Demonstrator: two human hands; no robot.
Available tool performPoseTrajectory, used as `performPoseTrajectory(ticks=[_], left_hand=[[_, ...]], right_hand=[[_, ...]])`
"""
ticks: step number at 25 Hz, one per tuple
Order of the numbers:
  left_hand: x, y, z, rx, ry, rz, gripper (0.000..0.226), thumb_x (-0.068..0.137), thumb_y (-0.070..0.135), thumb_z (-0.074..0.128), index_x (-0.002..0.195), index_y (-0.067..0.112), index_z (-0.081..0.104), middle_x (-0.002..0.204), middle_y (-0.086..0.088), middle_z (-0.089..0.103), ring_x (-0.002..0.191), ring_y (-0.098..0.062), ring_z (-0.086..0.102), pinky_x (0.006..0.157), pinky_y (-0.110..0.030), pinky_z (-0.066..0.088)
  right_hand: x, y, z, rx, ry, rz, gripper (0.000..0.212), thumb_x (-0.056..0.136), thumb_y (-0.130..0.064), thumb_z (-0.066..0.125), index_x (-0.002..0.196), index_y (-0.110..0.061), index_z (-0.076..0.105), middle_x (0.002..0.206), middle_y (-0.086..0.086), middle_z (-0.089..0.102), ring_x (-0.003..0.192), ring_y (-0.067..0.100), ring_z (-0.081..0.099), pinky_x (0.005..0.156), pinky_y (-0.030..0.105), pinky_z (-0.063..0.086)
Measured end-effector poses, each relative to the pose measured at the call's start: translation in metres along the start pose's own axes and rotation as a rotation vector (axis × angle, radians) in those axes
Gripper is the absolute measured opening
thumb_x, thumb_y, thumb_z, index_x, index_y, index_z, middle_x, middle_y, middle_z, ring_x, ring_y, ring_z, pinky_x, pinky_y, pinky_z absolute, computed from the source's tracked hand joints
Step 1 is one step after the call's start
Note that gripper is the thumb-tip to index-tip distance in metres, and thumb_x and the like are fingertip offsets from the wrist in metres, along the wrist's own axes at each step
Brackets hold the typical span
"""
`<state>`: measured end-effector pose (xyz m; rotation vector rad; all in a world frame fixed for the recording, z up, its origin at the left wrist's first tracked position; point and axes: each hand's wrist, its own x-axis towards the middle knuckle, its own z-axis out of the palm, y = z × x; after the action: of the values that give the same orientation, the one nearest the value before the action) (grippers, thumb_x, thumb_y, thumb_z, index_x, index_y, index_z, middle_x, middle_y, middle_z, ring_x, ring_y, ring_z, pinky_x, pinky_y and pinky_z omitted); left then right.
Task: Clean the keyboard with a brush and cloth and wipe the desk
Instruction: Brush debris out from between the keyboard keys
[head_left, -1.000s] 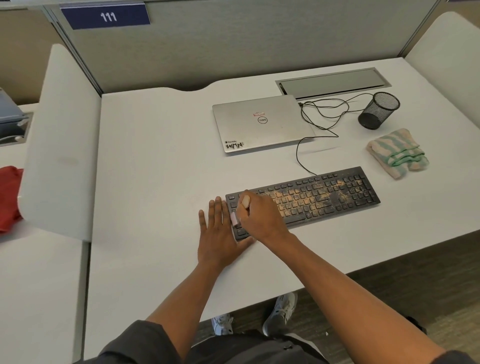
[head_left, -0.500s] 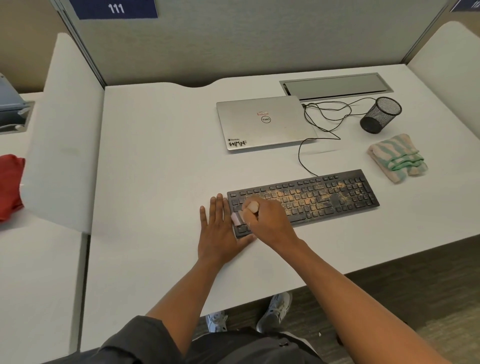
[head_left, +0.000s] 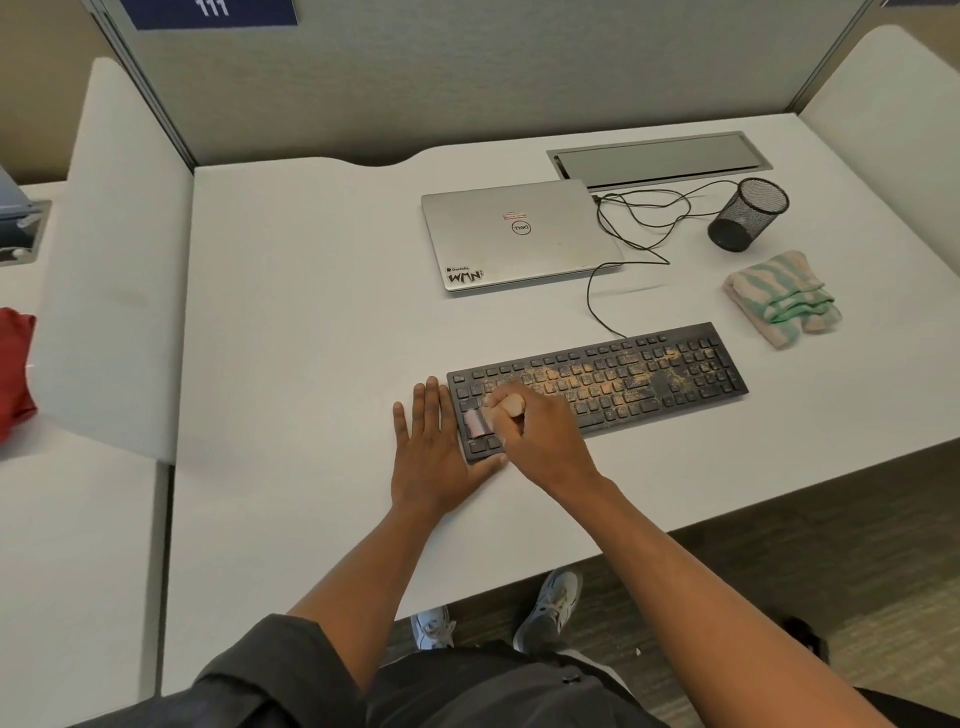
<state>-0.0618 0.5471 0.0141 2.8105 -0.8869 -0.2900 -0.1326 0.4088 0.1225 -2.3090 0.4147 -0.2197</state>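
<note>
Right hand (head_left: 540, 441) grips brush (head_left: 485, 418) on keyboard (head_left: 623, 382); left hand (head_left: 434, 452) flat beside; cloth (head_left: 782, 299), laptop (head_left: 519, 236) behind.

White laminate tabletop (head_left: 291, 322) with a notched rear edge, enclosed at the back by a grey fabric partition wall (head_left: 467, 67). A dark blue number plate (head_left: 213, 11) marked "111" is fixed to the top of that partition. Rounded white side screens stand at the left (head_left: 114, 249) and right (head_left: 888, 104). A grey metal cable hatch (head_left: 660, 160) is set flush into the surface near the back. Dark grey-brown carpet floor (head_left: 810, 561) lies below the front edge. Lighting is even and diffuse.
</note>
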Motion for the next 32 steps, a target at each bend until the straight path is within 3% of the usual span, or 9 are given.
performPoseTrajectory(ticks=[3,7,11,16,21,24,26,29,32], left_hand=[[0.001,0.000,0.000,0.003,-0.007,-0.002,0.124,0.073,0.098,0.000,0.158,0.009,-0.018,0.167,-0.011,-0.021,0.153,-0.025,-0.025,0.124,-0.053,-0.011],[0.000,0.001,-0.001,-0.016,-0.006,0.004,0.125,0.077,0.097,0.014,0.159,0.008,-0.014,0.167,-0.012,-0.019,0.153,-0.025,-0.023,0.123,-0.052,-0.013],[0.001,0.001,0.000,0.010,-0.011,-0.001,0.126,0.075,0.098,0.005,0.160,0.006,-0.012,0.168,-0.013,-0.016,0.154,-0.026,-0.022,0.123,-0.053,-0.012],[0.001,0.001,-0.002,-0.018,-0.017,-0.001,0.126,0.076,0.096,0.015,0.159,0.006,-0.014,0.168,-0.013,-0.018,0.153,-0.025,-0.023,0.123,-0.053,-0.014],[0.001,0.001,-0.002,-0.001,-0.017,-0.002,0.126,0.076,0.097,0.013,0.158,0.006,-0.016,0.167,-0.013,-0.019,0.153,-0.025,-0.024,0.123,-0.053,-0.014],[0.001,0.002,-0.002,-0.009,-0.018,-0.006,0.127,0.076,0.097,0.014,0.159,0.006,-0.014,0.168,-0.014,-0.017,0.154,-0.025,-0.023,0.123,-0.053,-0.013],[0.001,0.001,-0.001,-0.006,-0.017,-0.005,0.126,0.076,0.097,0.015,0.159,0.006,-0.013,0.168,-0.014,-0.017,0.154,-0.025,-0.022,0.123,-0.053,-0.012],[0.001,0.001,0.001,-0.001,-0.004,-0.004,0.125,0.078,0.096,0.016,0.159,0.006,-0.014,0.168,-0.013,-0.018,0.153,-0.025,-0.023,0.123,-0.054,-0.011],[0.002,0.001,0.000,-0.008,-0.014,-0.006,0.125,0.077,0.096,0.016,0.159,0.006,-0.014,0.168,-0.014,-0.018,0.153,-0.025,-0.023,0.123,-0.053,-0.013]], right_hand=[[-0.007,-0.004,0.003,0.018,-0.057,-0.007,0.011,0.090,-0.015,0.055,0.088,-0.019,0.065,0.069,-0.001,0.065,0.059,0.013,0.058,0.053,0.029,0.045],[-0.001,-0.002,-0.005,-0.072,0.040,-0.049,0.010,0.093,-0.016,0.057,0.089,-0.019,0.066,0.069,-0.007,0.064,0.062,0.011,0.058,0.056,0.028,0.047],[-0.002,-0.003,-0.009,0.103,-0.169,-0.042,0.021,0.084,0.005,0.062,0.088,-0.012,0.073,0.071,-0.017,0.063,0.064,0.000,0.057,0.065,0.022,0.049],[0.006,0.009,-0.017,0.040,-0.109,-0.030,0.033,0.075,0.015,0.058,0.083,-0.011,0.074,0.078,-0.006,0.071,0.073,0.008,0.066,0.070,0.038,0.059],[0.001,0.002,-0.019,0.020,-0.242,-0.023,0.025,0.079,0.013,0.062,0.085,-0.007,0.075,0.066,-0.016,0.061,0.059,-0.003,0.056,0.062,0.017,0.048],[0.008,0.010,-0.024,-0.032,-0.138,-0.021,0.024,0.080,0.008,0.067,0.082,-0.014,0.075,0.078,-0.006,0.070,0.071,0.006,0.062,0.068,0.030,0.055],[0.008,0.008,-0.026,0.023,-0.147,-0.006,0.027,0.081,0.013,0.062,0.084,-0.010,0.075,0.075,-0.009,0.069,0.068,0.007,0.061,0.066,0.032,0.057],[-0.001,-0.001,-0.023,0.149,-0.267,0.053,0.030,0.082,0.017,0.054,0.089,-0.004,0.074,0.070,-0.008,0.065,0.058,0.004,0.057,0.057,0.024,0.054],[-0.001,0.004,-0.024,0.070,-0.160,0.028,0.023,0.083,0.013,0.057,0.084,-0.004,0.074,0.078,-0.002,0.071,0.071,0.003,0.064,0.066,0.008,0.045]])
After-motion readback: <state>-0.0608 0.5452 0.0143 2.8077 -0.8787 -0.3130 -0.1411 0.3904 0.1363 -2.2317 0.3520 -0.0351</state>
